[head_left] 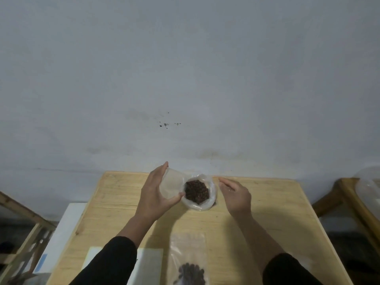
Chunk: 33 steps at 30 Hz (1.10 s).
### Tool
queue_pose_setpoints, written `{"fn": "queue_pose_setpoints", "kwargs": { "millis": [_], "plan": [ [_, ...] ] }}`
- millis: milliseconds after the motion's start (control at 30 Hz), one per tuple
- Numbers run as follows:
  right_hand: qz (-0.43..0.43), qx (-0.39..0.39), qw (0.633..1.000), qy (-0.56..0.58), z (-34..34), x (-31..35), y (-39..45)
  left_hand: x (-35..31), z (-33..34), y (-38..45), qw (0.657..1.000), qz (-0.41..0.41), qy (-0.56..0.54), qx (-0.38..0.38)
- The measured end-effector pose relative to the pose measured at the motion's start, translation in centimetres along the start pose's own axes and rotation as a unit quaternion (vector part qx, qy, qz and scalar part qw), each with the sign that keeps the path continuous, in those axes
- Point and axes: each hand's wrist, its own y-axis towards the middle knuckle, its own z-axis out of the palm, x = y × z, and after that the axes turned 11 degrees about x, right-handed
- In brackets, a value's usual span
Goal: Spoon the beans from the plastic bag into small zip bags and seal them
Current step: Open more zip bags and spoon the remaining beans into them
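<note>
A clear plastic bag (206,204) stands open near the far edge of the wooden table (277,212), with dark brown beans (196,191) showing in its mouth. My left hand (155,194) holds a small clear zip bag (171,186) between thumb and fingers, just left of the plastic bag. My right hand (236,196) hovers at the plastic bag's right side, fingers loosely curled toward its rim; whether it holds anything is unclear. A second small zip bag (188,258) with beans in its lower part lies flat at the table's near edge. No spoon is visible.
A stack of flat clear bags or papers (148,264) lies at the near left under my left sleeve. A white box (65,229) stands left of the table. Wooden frames (24,223) are at the left, and a wooden stand with clear plastic (368,188) is at the right.
</note>
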Motion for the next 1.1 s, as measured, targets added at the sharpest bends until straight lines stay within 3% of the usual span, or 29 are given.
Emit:
{"fn": "queue_pose_setpoints", "kwargs": {
  "millis": [67, 200, 533, 700, 867, 967, 1100],
  "plan": [
    [0.062, -0.041, 0.993, -0.090, -0.8, -3.3, 0.1, 0.2, 0.3, -0.2, 1.000, -0.018, 0.006, -0.003],
    [0.145, 0.009, 0.972, -0.184, -1.2, -7.3, 0.0, 0.6, 1.2, -0.5, 0.999, -0.045, 0.012, 0.012],
    [0.083, -0.018, 0.969, -0.232, 0.8, -10.8, 0.9, 1.2, 2.3, -0.6, 0.996, -0.080, 0.028, 0.034],
    [0.081, -0.007, 0.981, -0.177, 0.4, -10.0, 0.6, 1.6, 2.8, -0.8, 0.995, -0.091, 0.023, 0.040],
    [0.148, -0.053, 0.987, 0.001, -0.2, -7.8, 0.2, 1.7, 3.1, -1.0, 0.995, -0.093, -0.002, 0.036],
    [0.143, -0.089, 0.983, 0.078, -0.1, -5.7, 0.2, 1.8, 3.4, -1.1, 0.995, -0.097, -0.010, 0.033],
    [0.085, -0.025, 0.990, 0.105, 0.8, -4.0, 0.3, 2.0, 3.7, -1.4, 0.994, -0.106, -0.022, 0.029]
  ]
}}
